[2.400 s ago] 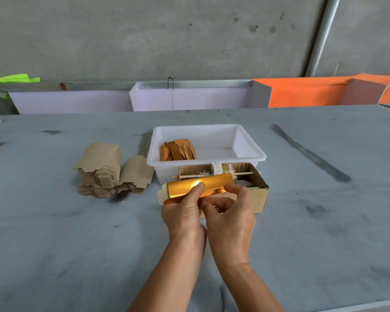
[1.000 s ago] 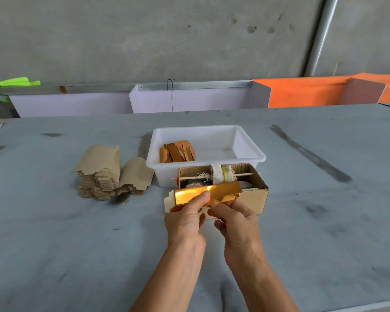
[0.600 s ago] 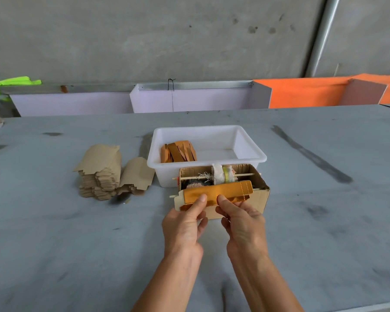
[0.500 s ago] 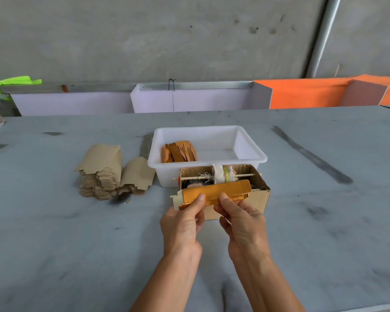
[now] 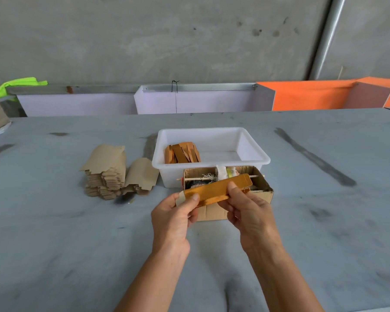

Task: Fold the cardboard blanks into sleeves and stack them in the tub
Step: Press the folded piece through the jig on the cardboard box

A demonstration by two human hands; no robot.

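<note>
At frame centre, the left hand (image 5: pixel 170 218) and right hand (image 5: pixel 249 210) pinch the flat golden-orange cardboard sleeve (image 5: pixel 216 190), its long axis crosswise, seemingly just before the white plastic tub (image 5: pixel 254 147).

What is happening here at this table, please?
A person is folding a gold cardboard sleeve, pinching it with the left hand and the right hand above a small open cardboard box. Behind it, a white tub already holds some folded sleeves at its left end. A stack of flat brown blanks waits to the left on the grey table.
</note>
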